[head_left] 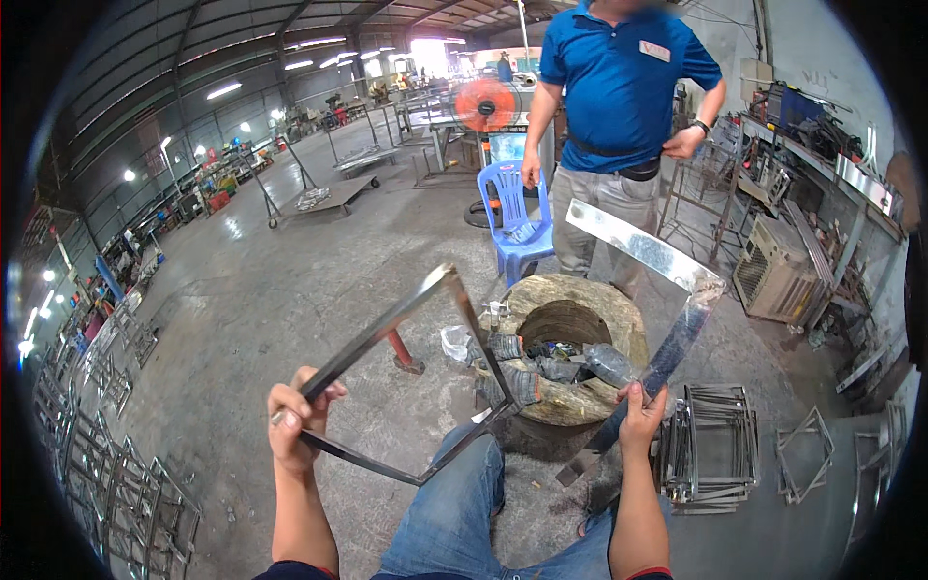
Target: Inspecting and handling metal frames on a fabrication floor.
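My left hand (pixel 302 418) is closed round one corner region of a metal frame (pixel 379 333), made of dark shiny bars joined in a four-sided shape. The frame is tilted up in front of my left knee. In my right hand (pixel 640 418) is an L-shaped metal square (pixel 674 346), gripped partway along its lower arm. Its brighter arm reaches up and left from a rough-looking corner. Below and between the two pieces stands a round hollow block (pixel 616 324), with grey work gloves (pixel 522 387) on its near left rim and a clear plastic bottle (pixel 607 363) by its opening.
A red-handled hammer (pixel 399 350) stands on the floor left of the block. Beyond it are a blue plastic chair (pixel 522 217), an orange fan (pixel 486 106) and a standing person in a blue shirt (pixel 623 92). Stacked metal frames (pixel 710 449) lie at right; more (pixel 126 493) at far left.
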`<action>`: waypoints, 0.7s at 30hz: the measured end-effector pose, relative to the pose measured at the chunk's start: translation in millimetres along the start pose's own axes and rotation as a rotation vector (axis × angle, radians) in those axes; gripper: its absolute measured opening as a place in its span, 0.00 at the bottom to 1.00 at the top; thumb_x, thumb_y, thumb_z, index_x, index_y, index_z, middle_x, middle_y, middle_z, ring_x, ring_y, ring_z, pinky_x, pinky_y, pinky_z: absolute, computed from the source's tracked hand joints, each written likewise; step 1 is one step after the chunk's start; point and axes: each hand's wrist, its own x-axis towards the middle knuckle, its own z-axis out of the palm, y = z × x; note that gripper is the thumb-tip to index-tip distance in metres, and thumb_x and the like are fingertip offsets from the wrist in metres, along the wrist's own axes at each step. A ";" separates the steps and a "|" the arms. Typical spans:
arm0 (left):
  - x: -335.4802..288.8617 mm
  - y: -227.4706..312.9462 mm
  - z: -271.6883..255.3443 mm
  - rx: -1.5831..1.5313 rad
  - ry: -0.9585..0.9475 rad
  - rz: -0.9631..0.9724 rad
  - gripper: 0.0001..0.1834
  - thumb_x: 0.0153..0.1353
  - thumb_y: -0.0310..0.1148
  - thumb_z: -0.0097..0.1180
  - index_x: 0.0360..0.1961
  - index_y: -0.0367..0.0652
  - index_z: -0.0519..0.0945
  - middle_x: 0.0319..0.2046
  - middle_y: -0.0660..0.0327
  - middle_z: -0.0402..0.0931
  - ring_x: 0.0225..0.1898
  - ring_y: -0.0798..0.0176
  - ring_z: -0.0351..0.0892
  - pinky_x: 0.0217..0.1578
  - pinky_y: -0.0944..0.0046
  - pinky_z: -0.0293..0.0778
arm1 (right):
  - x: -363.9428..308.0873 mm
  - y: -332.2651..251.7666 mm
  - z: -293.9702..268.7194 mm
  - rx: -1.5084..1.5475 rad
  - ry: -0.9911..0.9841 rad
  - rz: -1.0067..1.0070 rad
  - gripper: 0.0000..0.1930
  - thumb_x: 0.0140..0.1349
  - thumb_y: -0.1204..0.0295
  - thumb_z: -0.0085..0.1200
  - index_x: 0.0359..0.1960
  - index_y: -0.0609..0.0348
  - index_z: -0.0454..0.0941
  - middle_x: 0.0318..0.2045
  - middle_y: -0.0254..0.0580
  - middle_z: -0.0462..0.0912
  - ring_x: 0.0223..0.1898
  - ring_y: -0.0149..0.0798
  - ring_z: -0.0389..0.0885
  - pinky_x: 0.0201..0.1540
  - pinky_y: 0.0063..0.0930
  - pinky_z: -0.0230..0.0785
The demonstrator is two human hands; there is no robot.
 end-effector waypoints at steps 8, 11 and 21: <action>29.8 16.8 31.8 0.375 -0.133 0.018 0.19 0.60 0.52 0.52 0.29 0.45 0.78 0.58 0.48 0.65 0.61 0.49 0.65 0.60 0.48 0.59 | -6.1 3.0 9.9 -0.073 -0.110 0.006 0.11 0.70 0.71 0.54 0.46 0.60 0.66 0.29 0.37 0.77 0.29 0.29 0.76 0.33 0.26 0.71; 43.4 11.9 33.7 0.399 -0.244 0.060 0.25 0.64 0.58 0.45 0.28 0.47 0.77 0.59 0.43 0.69 0.67 0.43 0.60 0.64 0.42 0.55 | -8.2 2.1 14.5 -0.032 -0.140 0.063 0.10 0.69 0.70 0.55 0.43 0.59 0.66 0.29 0.35 0.77 0.29 0.28 0.77 0.32 0.24 0.71; 135.5 -43.5 78.5 -0.076 -0.867 0.087 0.44 0.70 0.57 0.16 0.13 0.41 0.78 0.35 0.52 0.85 0.62 0.41 0.69 0.66 0.45 0.52 | -4.1 4.4 11.0 -0.069 -0.045 0.072 0.11 0.70 0.69 0.54 0.46 0.60 0.68 0.28 0.35 0.77 0.28 0.28 0.76 0.31 0.23 0.71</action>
